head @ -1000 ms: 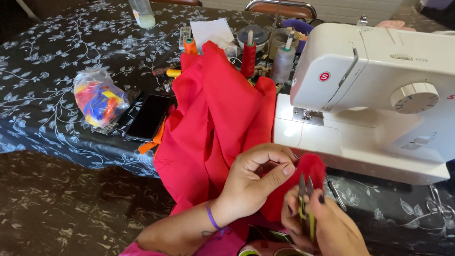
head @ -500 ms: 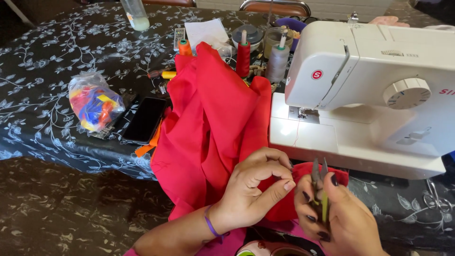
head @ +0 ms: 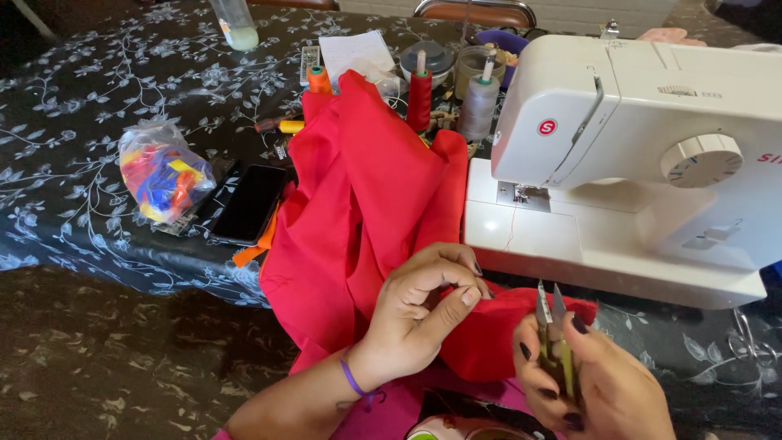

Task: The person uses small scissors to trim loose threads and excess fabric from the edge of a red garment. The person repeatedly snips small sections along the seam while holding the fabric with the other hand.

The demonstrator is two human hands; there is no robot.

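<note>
My left hand [head: 419,310] pinches a fold of the red fabric [head: 358,204] near the table's front edge, thumb and forefinger closed on the cloth. The fabric is heaped on the table to the left of the white sewing machine [head: 635,155] and drapes over the edge. My right hand [head: 586,379] grips small thread snips [head: 550,326], blades pointing up, just right of the pinched fold and beside the red cloth. A thin red thread hangs from the machine's needle area.
A black phone [head: 250,204] and a clear bag of coloured scraps [head: 163,173] lie left of the fabric. Thread spools [head: 419,94], jars and a paper sheet [head: 354,53] stand behind it. Metal scissors [head: 749,338] lie at the far right, on the dark floral tablecloth [head: 73,106].
My right hand has shifted the snips rightward and slightly up, away from the left hand. The left hand's fingers have re-pinched the fold of the fabric.
</note>
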